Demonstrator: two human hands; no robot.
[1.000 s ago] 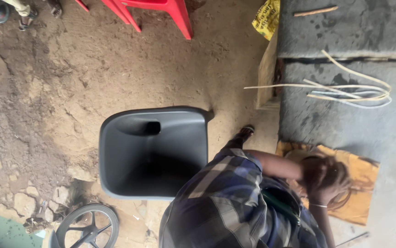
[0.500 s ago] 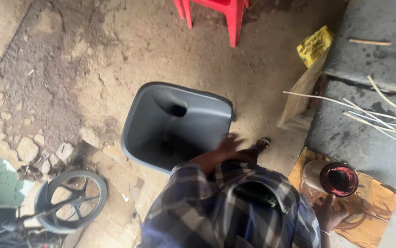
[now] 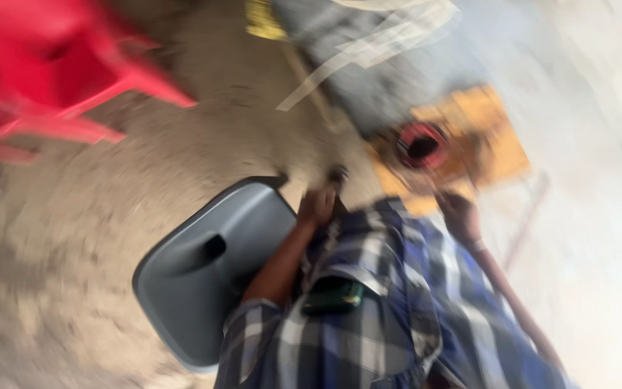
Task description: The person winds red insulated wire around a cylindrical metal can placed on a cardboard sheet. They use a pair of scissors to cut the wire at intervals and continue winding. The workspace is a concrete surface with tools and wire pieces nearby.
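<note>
The picture is badly blurred by motion. A grey plastic chair (image 3: 188, 281) lies on the dirt ground in front of me, its seat facing up. My left hand (image 3: 316, 207) is curled at the chair's right rim and seems to grip it. My right hand (image 3: 459, 216) reaches out just below a round red-rimmed can (image 3: 420, 144), which stands on a yellow-brown board (image 3: 498, 144). Whether this hand touches or holds anything is hidden by blur. My checked blue shirt (image 3: 397, 324) fills the lower middle, with a dark green object (image 3: 334, 295) in its chest pocket.
A red plastic chair (image 3: 44, 79) stands at the upper left on the dirt. A grey concrete slab (image 3: 397, 65) with pale cords (image 3: 376, 36) lies at the top, with a yellow scrap (image 3: 264, 20) beside it. Pale concrete spreads to the right.
The view has swung and turned sharply, blurring everything. My left hand has stayed at the grey chair's rim. The red chair now sits at the upper left; the wheel is out of view.
</note>
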